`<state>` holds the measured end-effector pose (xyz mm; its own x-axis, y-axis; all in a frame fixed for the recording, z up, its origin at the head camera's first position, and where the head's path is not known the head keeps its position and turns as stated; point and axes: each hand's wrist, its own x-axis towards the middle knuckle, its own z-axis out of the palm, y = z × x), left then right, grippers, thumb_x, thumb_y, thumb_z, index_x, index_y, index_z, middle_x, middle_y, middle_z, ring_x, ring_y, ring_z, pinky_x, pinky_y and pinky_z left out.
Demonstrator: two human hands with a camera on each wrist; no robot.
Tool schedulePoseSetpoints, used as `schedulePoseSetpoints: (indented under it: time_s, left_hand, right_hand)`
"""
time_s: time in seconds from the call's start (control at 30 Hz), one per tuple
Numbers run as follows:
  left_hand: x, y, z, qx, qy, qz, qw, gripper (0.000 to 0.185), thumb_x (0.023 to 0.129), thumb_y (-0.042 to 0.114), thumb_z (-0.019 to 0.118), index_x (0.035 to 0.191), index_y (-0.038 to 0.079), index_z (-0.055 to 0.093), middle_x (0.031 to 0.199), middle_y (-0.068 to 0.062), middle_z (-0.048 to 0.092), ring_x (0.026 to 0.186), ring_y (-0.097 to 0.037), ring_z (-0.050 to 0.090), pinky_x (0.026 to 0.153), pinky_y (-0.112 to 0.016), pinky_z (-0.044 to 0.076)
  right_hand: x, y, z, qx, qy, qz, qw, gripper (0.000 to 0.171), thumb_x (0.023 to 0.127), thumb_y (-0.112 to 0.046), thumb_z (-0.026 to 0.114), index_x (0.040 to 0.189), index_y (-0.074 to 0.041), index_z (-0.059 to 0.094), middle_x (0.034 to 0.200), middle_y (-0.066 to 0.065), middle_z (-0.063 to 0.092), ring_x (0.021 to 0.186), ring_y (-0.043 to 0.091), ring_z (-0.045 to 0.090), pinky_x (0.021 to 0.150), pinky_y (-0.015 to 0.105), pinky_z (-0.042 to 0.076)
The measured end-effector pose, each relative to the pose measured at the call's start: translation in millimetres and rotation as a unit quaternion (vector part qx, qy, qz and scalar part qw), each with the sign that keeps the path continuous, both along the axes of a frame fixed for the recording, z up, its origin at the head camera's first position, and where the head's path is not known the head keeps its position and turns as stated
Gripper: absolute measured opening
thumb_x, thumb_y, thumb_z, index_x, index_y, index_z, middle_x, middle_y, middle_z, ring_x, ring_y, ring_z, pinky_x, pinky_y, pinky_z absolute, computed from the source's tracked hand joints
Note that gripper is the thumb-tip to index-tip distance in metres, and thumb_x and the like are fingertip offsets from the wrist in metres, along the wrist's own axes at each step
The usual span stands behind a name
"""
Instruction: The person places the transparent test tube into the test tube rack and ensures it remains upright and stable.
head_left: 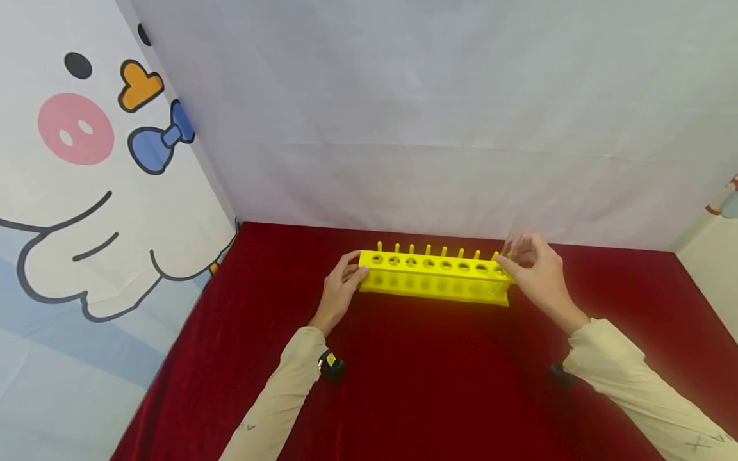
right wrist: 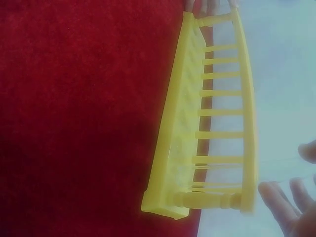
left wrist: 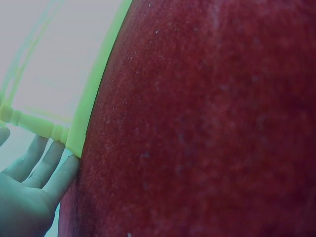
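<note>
Two pale beige sleeves (head_left: 277, 400) come in from the bottom edge of the head view, each with a small dark wrist-worn device (head_left: 332, 366) at the cuff, over a worktop (head_left: 438, 397) covered in deep red velvety cloth. To the far left hangs a cartoon backdrop (head_left: 86, 192) with a pink snout, an orange shape and a blue bow; a plain white sheet (head_left: 438, 121) forms the back wall. The left hand (head_left: 341, 287) rests at the left end of a yellow test tube rack (head_left: 432, 274), fingers (left wrist: 47, 165) fairly straight against the end piece, steadying it rather than wrapping it. The rack lies lengthwise across the middle of the worktop, near the back wall, with a row of round holes along its top bar and a row of short pegs behind them. At the rack's right end the right hand (head_left: 533, 269) pinches a clear glass test tube (head_left: 510, 246) between thumb and fingertips (right wrist: 279, 202). The tube is faint and hard to trace; it stands roughly upright at the last hole on the right, and how deep it sits there cannot be told.
</note>
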<state>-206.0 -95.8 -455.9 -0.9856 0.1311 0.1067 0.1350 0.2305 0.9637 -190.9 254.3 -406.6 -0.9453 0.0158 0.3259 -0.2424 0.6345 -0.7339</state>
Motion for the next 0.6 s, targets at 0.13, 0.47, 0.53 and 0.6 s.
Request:
schedulePoseSetpoints:
  time_s: [0.13, 0.47, 0.53, 0.6]
  left_hand:
    - [0.3, -0.1, -0.2, -0.002, 0.002, 0.001, 1.0, 0.045, 0.098, 0.023, 0.054, 0.139, 0.009, 0.043, 0.123, -0.021, 0.057, 0.109, -0.036, 0.058, 0.09, -0.043, 0.048]
    - [0.5, -0.5, -0.1, 0.002, 0.0, -0.003, 1.0, 0.045, 0.098, 0.024, 0.054, 0.14, 0.012, 0.044, 0.124, -0.021, 0.057, 0.109, -0.032, 0.058, 0.09, -0.045, 0.047]
    - [0.6, -0.1, -0.4, 0.0, 0.001, -0.001, 1.0, 0.045, 0.098, 0.024, 0.054, 0.14, 0.011, 0.044, 0.124, -0.021, 0.057, 0.109, -0.033, 0.058, 0.09, -0.044, 0.047]
    - [0.7, 0.2, -0.7, -0.003, 0.003, 0.001, 1.0, 0.045, 0.098, 0.024, 0.053, 0.14, 0.01, 0.043, 0.124, -0.021, 0.057, 0.109, -0.033, 0.058, 0.09, -0.043, 0.048]
  right_hand:
    - [0.8, -0.4, -0.4, 0.002, 0.0, 0.0, 1.0, 0.028, 0.089, -0.023, 0.067, 0.097, -0.003, 0.049, 0.093, 0.008, 0.06, 0.082, 0.019, 0.058, 0.062, 0.017, 0.048]
    - [0.8, 1.9, -2.2, 0.007, 0.002, -0.005, 1.0, 0.027, 0.088, -0.023, 0.069, 0.094, -0.002, 0.052, 0.092, 0.009, 0.063, 0.081, 0.019, 0.059, 0.061, 0.017, 0.048]
    - [0.7, 2.4, -1.8, 0.007, -0.003, -0.004, 1.0, 0.027, 0.088, -0.024, 0.069, 0.094, -0.002, 0.053, 0.092, 0.01, 0.063, 0.083, 0.023, 0.06, 0.062, 0.016, 0.048]
    - [0.6, 2.7, -1.1, 0.009, -0.007, -0.002, 1.0, 0.027, 0.088, -0.023, 0.069, 0.095, -0.002, 0.053, 0.093, 0.011, 0.063, 0.084, 0.026, 0.061, 0.062, 0.015, 0.047]
